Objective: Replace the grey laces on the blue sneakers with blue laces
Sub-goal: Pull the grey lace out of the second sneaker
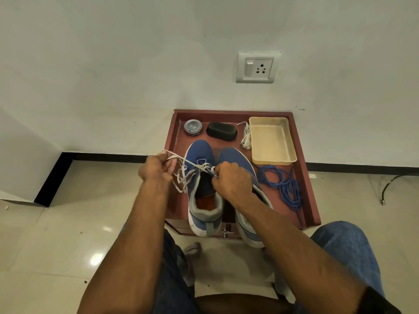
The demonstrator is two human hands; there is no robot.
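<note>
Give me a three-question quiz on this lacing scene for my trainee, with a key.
1. True or false: the grey lace is already fully out of the left sneaker.
2. What lies right of the right sneaker on the red table? A) a brush B) blue laces C) scissors
3. Fill in: the left hand pulls a lace loop while the right hand pinches lace at the ____ sneaker's eyelets.

Key: 1 false; 2 B; 3 left. A loose grey lace lies beside the cream tray.
</note>
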